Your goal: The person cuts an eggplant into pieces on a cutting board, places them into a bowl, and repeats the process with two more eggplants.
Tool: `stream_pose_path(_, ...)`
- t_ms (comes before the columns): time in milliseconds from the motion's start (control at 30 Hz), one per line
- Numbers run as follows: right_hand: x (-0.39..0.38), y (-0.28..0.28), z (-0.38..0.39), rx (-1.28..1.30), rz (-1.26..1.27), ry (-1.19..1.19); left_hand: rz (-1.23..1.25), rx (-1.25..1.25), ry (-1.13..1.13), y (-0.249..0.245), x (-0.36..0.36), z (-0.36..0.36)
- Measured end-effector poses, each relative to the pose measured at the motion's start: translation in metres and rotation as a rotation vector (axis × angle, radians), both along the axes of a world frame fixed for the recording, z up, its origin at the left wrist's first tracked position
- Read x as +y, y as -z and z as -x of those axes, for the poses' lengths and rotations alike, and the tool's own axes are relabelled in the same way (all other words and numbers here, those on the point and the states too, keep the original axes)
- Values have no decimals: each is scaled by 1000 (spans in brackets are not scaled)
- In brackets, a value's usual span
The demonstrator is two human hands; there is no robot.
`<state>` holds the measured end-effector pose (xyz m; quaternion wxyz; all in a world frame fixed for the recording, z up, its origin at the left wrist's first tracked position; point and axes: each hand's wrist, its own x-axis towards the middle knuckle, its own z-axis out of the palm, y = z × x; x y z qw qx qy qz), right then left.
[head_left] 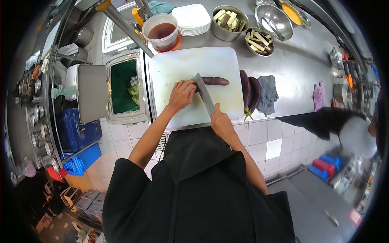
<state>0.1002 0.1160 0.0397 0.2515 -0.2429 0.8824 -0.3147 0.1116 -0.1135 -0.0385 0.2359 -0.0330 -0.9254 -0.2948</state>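
Observation:
On the white cutting board (pixel 194 60) lies an eggplant (pixel 215 81), set crosswise under a broad kitchen knife (pixel 204 95). My right hand (pixel 221 121) grips the knife's handle near the board's front edge, and the blade slants up and left across the eggplant. Bent fingers of my left hand (pixel 182 94) press on the eggplant's left end, right beside the blade and covering most of that end. Two whole eggplants (pixel 250 91) rest along the board's right edge, stems toward me.
Cut eggplant pieces fill a metal pot (pixel 229 23) and a smaller bowl (pixel 259 41) behind the board. White lids (pixel 191 18) and a tub of reddish liquid (pixel 161 32) stand at back left. A grey cloth (pixel 267 95) lies rightward; an open bin (pixel 125 87) is at left.

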Motion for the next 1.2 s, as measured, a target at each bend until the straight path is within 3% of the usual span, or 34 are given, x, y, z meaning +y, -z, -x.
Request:
stream_pose_path(400, -12, -17, -6, 15, -33, 16, 8, -31, 22, -2, -5, -9)
stream_pose_path(833, -20, 11, -1, 57, -46, -41, -66, -14, 11, -4, -5, -8)
stream_pose_path(900, -31, 24, 4, 189, 64, -102, -81, -23, 13, -4, -6, -8)
stream_pose_path(1033, -32, 24, 1, 191, 16, -83, -89, -27, -16, -7, -7, -10)
stream_pose_path(1133, 1, 5, -17, 179, 8, -93, -93, -5, -20, -4, -8, -10)
stream_pose_path(1200, 18, -4, -23, -64, -112, -11, -107, -2, -25, 0, -8, -10)
